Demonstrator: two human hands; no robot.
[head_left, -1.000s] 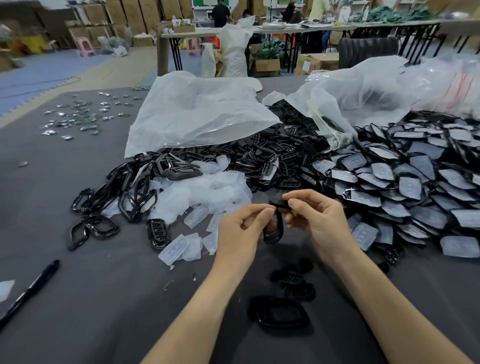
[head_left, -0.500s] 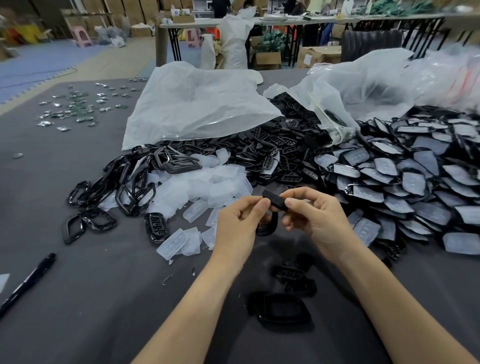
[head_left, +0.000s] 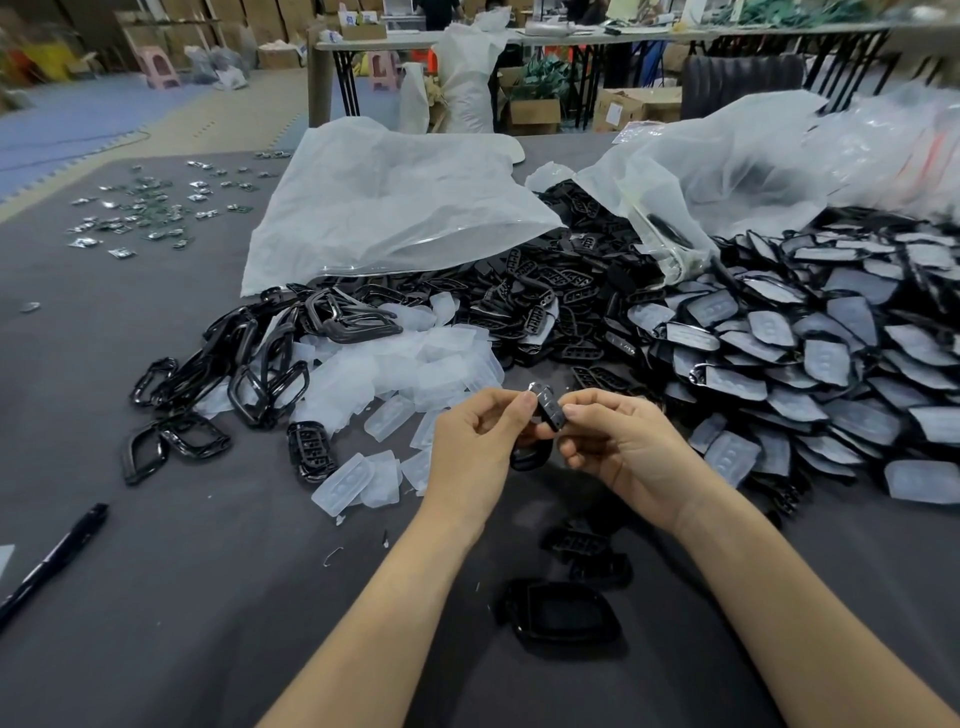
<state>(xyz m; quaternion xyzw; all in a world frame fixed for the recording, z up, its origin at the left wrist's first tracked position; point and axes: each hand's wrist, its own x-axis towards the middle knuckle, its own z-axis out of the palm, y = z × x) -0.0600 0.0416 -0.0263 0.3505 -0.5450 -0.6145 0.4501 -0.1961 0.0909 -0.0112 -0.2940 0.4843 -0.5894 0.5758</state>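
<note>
Black plastic part (head_left: 548, 411) held in the air between both hands, well in front of the bag (head_left: 395, 208). Left hand (head_left: 474, 447): thumb and forefinger pinch the part's left edge, other fingers curled. Right hand (head_left: 623, 441): thumb and forefinger pinch its right edge, other fingers curled under. A black loop (head_left: 525, 460) hangs below the part, between the hands; cannot tell whether it is joined to the part.

Grey table (head_left: 156, 649) under everything.
- At the bag's mouth: heap of black inserts (head_left: 545, 296)
- In front of the bag, to its left: black rings (head_left: 249, 374), with clear covers (head_left: 415, 369) piled just beside them
- Right of the bag: spread of covered pieces (head_left: 810, 358)
- Far in front of the bag, below the wrists: black frame (head_left: 563, 618), flat on the table
- Far in front and left of the bag: pen (head_left: 52, 564)
- Left of the bag: small packets (head_left: 145, 208), scattered
</note>
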